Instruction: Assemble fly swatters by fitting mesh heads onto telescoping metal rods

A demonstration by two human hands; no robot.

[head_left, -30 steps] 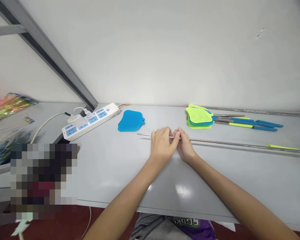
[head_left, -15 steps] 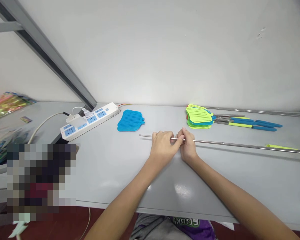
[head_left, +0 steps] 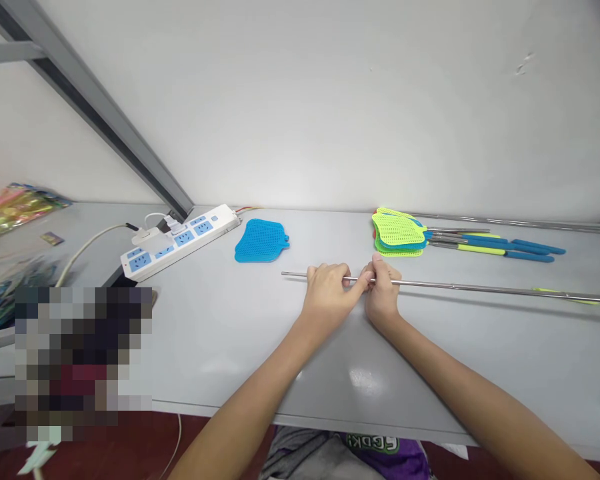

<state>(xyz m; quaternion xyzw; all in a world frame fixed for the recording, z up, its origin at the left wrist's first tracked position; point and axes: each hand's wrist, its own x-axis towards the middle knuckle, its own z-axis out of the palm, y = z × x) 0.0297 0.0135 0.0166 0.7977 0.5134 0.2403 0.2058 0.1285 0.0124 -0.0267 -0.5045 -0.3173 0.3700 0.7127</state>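
A long, thin metal telescopic rod (head_left: 455,287) lies across both hands, just above the grey table. My left hand (head_left: 330,290) is closed around it near its left end, whose tip sticks out past the fingers. Right beside it, my right hand (head_left: 384,293) grips the same rod, the two thumbs close together. Blue fly swatter heads (head_left: 261,241) lie stacked to the left, beyond my left hand. Behind my right hand is a pile of fly swatters (head_left: 400,232) with yellow-green and blue heads. Their blue and yellow handles (head_left: 520,247) point right.
A white power strip (head_left: 183,241) with plugs and a cable stands at the left. More metal rods (head_left: 530,225) lie along the wall. Under the held rod at the right is a yellow-green piece (head_left: 587,302). Plastic-wrapped items (head_left: 20,208) are at far left.
Both hands have shifted slightly to the right with the rod. The rod's far right part now sits a little higher, crossing over the yellow-green piece.
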